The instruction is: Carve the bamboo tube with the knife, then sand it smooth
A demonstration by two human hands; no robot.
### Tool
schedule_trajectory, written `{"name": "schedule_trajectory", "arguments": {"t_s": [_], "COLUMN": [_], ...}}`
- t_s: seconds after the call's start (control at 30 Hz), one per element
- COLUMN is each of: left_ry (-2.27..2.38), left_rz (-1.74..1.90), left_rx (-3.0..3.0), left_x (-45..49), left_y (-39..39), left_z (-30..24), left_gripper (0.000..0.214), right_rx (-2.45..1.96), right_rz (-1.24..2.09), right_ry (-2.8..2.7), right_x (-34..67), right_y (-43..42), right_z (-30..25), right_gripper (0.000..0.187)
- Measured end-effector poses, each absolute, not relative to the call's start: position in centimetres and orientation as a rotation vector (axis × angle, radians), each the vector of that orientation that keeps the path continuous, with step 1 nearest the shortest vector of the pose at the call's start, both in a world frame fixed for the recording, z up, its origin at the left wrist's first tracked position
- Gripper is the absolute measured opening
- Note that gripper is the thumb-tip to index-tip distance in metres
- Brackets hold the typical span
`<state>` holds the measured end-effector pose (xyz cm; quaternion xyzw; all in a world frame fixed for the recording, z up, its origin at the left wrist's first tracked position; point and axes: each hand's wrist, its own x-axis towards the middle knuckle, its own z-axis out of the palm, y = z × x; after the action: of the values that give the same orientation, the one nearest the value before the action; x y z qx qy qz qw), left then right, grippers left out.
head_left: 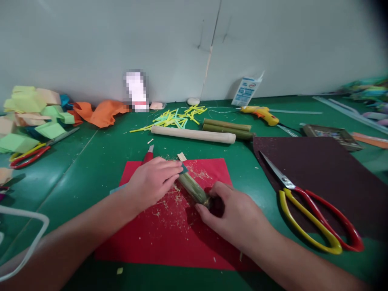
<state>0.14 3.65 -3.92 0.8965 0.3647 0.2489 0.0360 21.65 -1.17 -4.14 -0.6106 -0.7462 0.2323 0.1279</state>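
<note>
A green bamboo tube, partly scraped pale, lies at a slant over a red sheet strewn with fine shavings. Its near end is pinched between the thumb and fingers of my right hand. My left hand is closed over the far end, pressing a small flat dark teal piece against the bamboo. Most of that piece is hidden under the fingers, so its kind is unclear. Just beyond my left hand lies a red-handled craft knife, its lower part covered by the hand.
Large red-and-yellow scissors lie on a dark sheet at right. Behind are a peeled pale bamboo stick, green bamboo pieces, yellow strips and a yellow glue gun. Folded papers and smaller scissors sit left.
</note>
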Motion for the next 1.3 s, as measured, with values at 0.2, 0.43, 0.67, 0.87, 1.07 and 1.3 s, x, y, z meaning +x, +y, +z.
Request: {"name": "schedule_trajectory", "arguments": {"t_s": [0.2, 0.43, 0.67, 0.87, 1.07, 1.3], "left_ry": [1.417, 1.278, 1.083, 1.005, 1.014, 1.080], "left_rz": [0.823, 0.680, 0.734, 0.681, 0.638, 0.746], "left_rx": [2.049, 1.232, 1.090, 0.831, 0.595, 0.651], "left_x": [-0.6, -1.1, -0.2, -0.4, -0.9, -0.2], "left_y": [3.8, 4.0, 3.8, 4.1, 4.7, 3.6], "left_z": [-0.8, 1.7, 1.0, 0.3, -0.5, -0.5], "left_gripper": [0.024, 0.030, 0.030, 0.031, 0.035, 0.030], "right_rx": [-1.747, -1.733, -1.736, -1.736, -1.731, -1.740], "right_rz": [0.719, 0.727, 0.725, 0.734, 0.737, 0.746], "right_ry": [-2.177, -2.169, -2.163, -2.176, -2.180, -2.200], "right_x": [21.8, 21.9, 21.9, 22.0, 22.2, 22.1], "right_y": [-1.0, -1.0, -1.0, -0.8, -0.8, -0.9], "right_z": [-4.3, -4.4, -4.4, -4.4, -4.4, -4.3], "right_gripper": [0.018, 0.017, 0.018, 0.019, 0.019, 0.020]}}
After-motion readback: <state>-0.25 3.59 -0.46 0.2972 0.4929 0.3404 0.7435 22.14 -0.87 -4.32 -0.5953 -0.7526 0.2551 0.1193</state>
